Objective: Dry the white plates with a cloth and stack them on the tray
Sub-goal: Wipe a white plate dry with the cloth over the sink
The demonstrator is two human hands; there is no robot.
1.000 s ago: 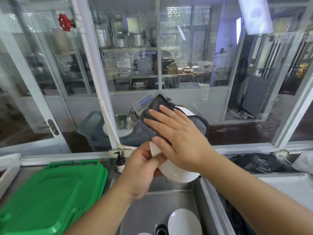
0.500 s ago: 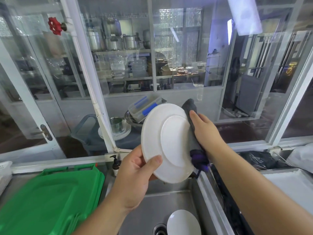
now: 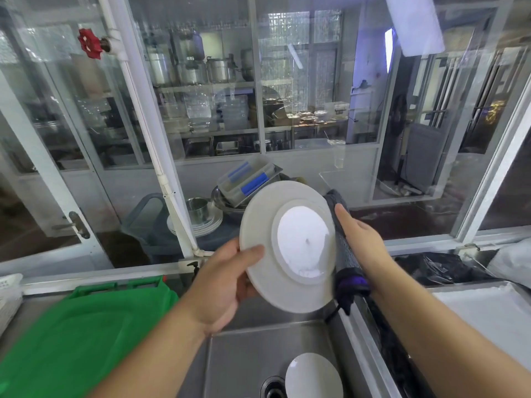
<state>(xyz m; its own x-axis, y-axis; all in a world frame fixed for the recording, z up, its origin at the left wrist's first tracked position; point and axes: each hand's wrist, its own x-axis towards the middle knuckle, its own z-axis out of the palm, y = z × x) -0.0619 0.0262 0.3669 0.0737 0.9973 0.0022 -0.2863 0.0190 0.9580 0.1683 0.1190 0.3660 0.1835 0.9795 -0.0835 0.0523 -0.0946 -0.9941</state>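
A white plate (image 3: pixel 290 245) is held upright above the sink, its underside facing me. My left hand (image 3: pixel 221 285) grips its left rim, thumb on the near face. My right hand (image 3: pixel 359 239) holds a grey cloth (image 3: pixel 343 248) against the plate's right edge, with the fingers behind the plate and hidden. A second white plate (image 3: pixel 314 376) lies in the steel sink (image 3: pixel 238 366) beside the drain. A green tray (image 3: pixel 77 337) sits on the counter at the left.
A white basket (image 3: pixel 8 297) stands at the far left edge. Black plastic bags (image 3: pixel 439 265) lie at the right behind a steel counter (image 3: pixel 482 308). A soap pump bottle (image 3: pixel 195 268) stands behind the sink. Glass windows with a white pipe (image 3: pixel 149 133) close the back.
One second ago my right hand pressed the cloth flat over the plate's near face. It has since moved to the right edge and behind, leaving the plate's underside exposed.
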